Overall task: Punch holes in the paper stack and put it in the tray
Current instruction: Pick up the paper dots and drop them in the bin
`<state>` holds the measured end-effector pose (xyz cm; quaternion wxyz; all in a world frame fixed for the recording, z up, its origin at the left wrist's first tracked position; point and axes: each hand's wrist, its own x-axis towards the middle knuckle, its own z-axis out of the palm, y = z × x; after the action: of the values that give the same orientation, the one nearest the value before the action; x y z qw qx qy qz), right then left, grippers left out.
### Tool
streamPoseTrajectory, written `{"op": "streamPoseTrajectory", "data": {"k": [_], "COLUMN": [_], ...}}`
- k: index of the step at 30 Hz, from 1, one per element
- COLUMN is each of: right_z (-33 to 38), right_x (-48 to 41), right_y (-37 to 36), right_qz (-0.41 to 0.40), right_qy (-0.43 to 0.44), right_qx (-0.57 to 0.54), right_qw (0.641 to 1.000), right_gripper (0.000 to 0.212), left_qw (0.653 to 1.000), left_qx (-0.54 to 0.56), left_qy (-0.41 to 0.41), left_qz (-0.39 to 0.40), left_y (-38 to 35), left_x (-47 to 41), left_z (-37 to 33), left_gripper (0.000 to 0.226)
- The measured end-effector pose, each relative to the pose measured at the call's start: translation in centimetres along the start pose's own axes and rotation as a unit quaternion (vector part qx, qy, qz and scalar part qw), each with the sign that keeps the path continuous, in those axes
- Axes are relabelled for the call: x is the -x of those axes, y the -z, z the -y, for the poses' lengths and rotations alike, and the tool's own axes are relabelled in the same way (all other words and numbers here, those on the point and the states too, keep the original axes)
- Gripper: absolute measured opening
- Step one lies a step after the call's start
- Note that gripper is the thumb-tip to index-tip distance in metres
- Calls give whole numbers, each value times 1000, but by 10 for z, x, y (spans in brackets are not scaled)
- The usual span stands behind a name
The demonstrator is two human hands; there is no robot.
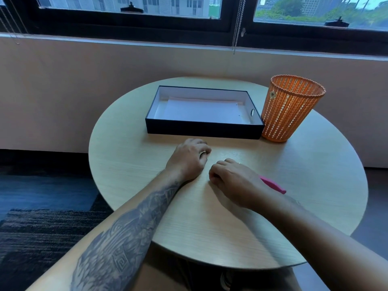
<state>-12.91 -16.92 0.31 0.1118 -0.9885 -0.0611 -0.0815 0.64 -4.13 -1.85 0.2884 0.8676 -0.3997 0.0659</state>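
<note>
A black tray [203, 130] with a white inside stands at the back of the round table. White paper [201, 110] lies flat in it, with small holes near its right edge. My left hand [186, 159] rests on the table just in front of the tray, fingers curled with nothing in them. To its right my right hand [233, 181] also rests on the table with fingers curled and nothing visibly held. A pink object [273, 183], probably the hole punch, lies just behind my right wrist and is mostly hidden by it.
An orange mesh basket [289, 108] stands upright against the tray's right end. The round wooden table [315, 185] sits by a wall under a window. Dark carpet lies on the floor to the left.
</note>
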Motion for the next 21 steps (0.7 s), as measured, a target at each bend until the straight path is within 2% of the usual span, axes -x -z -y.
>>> {"op": "streamPoseTrajectory", "data": {"k": [5, 12, 15, 21], "right_z": [2, 5, 6, 10], "right_x": [-2, -15, -18, -15], "right_y": [3, 13, 14, 9], "right_qz": [-12, 16, 30, 20], "right_qy": [4, 15, 14, 82], "right_qx": [27, 75, 89, 179], "right_qw": [1000, 997, 995, 980], "right_gripper": [17, 7, 11, 15], "left_qw": [1000, 1000, 1000, 1000], "left_qx": [-1, 6, 9, 8], "left_qy": [1, 4, 5, 6], "left_qz": [4, 6, 6, 7], "left_y": [0, 0, -1, 0], "left_x": [-1, -1, -1, -1], "left_z": [0, 1, 1, 0], "left_gripper": [25, 26, 26, 26]}}
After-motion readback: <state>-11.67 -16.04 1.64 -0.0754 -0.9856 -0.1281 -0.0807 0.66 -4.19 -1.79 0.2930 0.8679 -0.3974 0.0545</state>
